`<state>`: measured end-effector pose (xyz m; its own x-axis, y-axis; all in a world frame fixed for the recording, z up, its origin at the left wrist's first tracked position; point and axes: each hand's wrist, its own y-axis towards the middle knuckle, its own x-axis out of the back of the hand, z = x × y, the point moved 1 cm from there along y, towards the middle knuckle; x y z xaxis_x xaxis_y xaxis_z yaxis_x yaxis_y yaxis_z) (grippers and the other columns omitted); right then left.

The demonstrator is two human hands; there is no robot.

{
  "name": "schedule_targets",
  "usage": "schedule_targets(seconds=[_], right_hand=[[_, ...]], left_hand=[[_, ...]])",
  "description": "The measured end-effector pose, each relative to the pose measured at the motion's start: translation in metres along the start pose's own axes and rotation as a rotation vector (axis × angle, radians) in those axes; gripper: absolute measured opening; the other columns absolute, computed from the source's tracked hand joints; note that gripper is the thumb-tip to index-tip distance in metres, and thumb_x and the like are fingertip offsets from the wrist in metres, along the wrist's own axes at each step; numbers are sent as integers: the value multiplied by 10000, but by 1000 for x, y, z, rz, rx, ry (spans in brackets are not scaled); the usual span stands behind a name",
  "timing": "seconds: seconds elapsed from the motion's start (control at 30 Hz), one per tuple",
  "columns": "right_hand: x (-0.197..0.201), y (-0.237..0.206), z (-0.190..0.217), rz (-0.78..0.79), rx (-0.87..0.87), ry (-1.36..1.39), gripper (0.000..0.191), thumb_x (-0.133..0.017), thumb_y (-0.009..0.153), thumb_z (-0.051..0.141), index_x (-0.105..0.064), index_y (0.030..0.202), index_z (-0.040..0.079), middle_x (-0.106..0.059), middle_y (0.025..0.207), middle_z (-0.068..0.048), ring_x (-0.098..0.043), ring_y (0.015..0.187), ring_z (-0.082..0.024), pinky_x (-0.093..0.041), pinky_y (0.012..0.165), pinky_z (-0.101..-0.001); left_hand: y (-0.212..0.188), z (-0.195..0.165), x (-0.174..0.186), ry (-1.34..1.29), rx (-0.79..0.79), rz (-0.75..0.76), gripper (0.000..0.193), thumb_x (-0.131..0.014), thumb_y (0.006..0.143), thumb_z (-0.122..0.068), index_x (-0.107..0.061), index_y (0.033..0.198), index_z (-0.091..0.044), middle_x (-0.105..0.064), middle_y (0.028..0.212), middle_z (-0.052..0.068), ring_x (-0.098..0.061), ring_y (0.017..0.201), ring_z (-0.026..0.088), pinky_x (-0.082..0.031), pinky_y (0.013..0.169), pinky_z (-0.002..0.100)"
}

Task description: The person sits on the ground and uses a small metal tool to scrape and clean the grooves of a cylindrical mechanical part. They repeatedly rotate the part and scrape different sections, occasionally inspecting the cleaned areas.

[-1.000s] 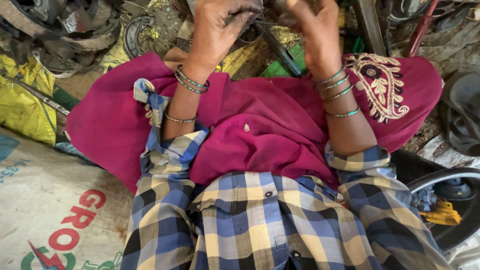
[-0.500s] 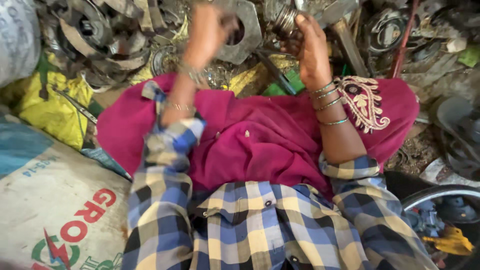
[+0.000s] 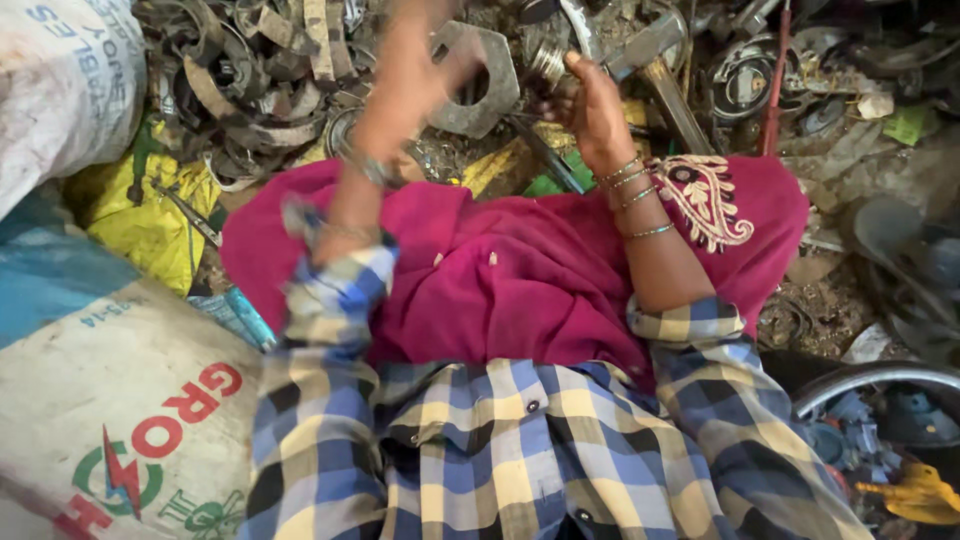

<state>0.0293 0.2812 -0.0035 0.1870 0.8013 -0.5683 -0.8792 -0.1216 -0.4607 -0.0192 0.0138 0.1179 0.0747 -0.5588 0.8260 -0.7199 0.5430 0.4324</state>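
Above magenta cloth point(image 3: 520, 290): right hand point(image 3: 590, 105) clutching small ridged metal part point(image 3: 548, 62).

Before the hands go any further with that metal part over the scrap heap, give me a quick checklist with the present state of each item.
1. Right hand has the small round metal part in its fingers: ok, fingers are around it.
2. Left hand sharp enough to judge its grip: not ok, it is blurred.
3. Left hand holding the big hexagonal nut: cannot tell, hand is at it.
4. Magenta cloth in the lap free of parts: ok, none lie on it.
5. Bangles away from the scrap pile: ok, they sit over the cloth.
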Motion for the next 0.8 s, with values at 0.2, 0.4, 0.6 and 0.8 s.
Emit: schedule_targets(seconds=[0.2, 0.4, 0.6, 0.8], right_hand=[[-21, -37, -15, 160, -171, -181, 448, -547, 997, 536, -666, 1153, 133, -745, 883, -33, -648, 705, -148, -463, 566, -291], [-40, -70, -33, 298, -131, -279, 438, -541, 1033, 531, -672, 1139, 127, -693, 807, -18, -612, 630, -147, -433, 527, -298], [-36, -90, -44, 316, -48, -271, 334, -632, 1060, 446, -601, 1082, 114, -665, 906, 20, -692, 791, -159, -561, 675, -328], [-33, -112, -49, 395, 50, -231, 341, -674, 1067, 358, -628, 1248, 73, -682, 1140, -11, -667, 1027, -138, -577, 898, -325]], left_hand=[[-99, -62, -86, -879, 344, -52, 776, -864, 935, -150, -418, 1552, -1, -557, 1450, 216, -552, 1325, 329, -504, 1090, 419], [-114, -69, -76, -1199, 516, -87, 616, -863, 945, -80, -538, 1458, 24, -697, 1306, 113, -696, 1142, 174, -606, 1008, 316], [-129, -83, -55, -1055, 464, -79, 519, -891, 896, -162, -582, 1276, 11, -730, 1138, 84, -718, 1029, 146, -611, 910, 294], [-133, -87, -54, -854, 380, -70, 431, -898, 904, -150, -617, 1200, -11, -751, 1078, 72, -733, 990, 141, -610, 900, 303]])
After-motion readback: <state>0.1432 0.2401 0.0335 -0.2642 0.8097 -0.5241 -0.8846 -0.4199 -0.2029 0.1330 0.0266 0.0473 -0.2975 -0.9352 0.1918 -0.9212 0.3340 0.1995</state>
